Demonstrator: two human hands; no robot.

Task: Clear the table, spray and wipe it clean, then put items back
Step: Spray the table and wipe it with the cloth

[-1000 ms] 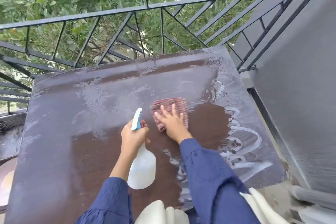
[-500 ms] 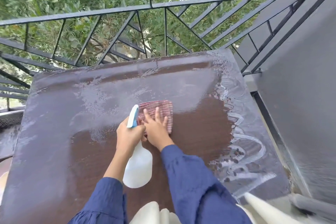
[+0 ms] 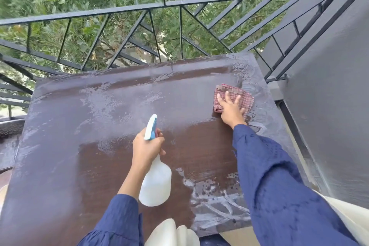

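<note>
The dark brown table (image 3: 83,170) is wet, with whitish spray film over its far and left parts and streaks at the near right. My right hand (image 3: 231,111) presses flat on a folded red checked cloth (image 3: 242,97) near the table's far right corner. My left hand (image 3: 147,147) grips the neck of a white spray bottle (image 3: 156,183) with a blue and white trigger head, held over the table's middle, nozzle pointing away from me.
A black metal railing (image 3: 163,5) runs just behind the table, with green foliage beyond it. A grey wall (image 3: 329,126) stands close on the right. A low dark surface (image 3: 8,136) lies off the table's left edge.
My right hand has slid the cloth from the table's middle, beside the bottle, out to the far right corner. My left hand still holds the bottle in about the same spot.
</note>
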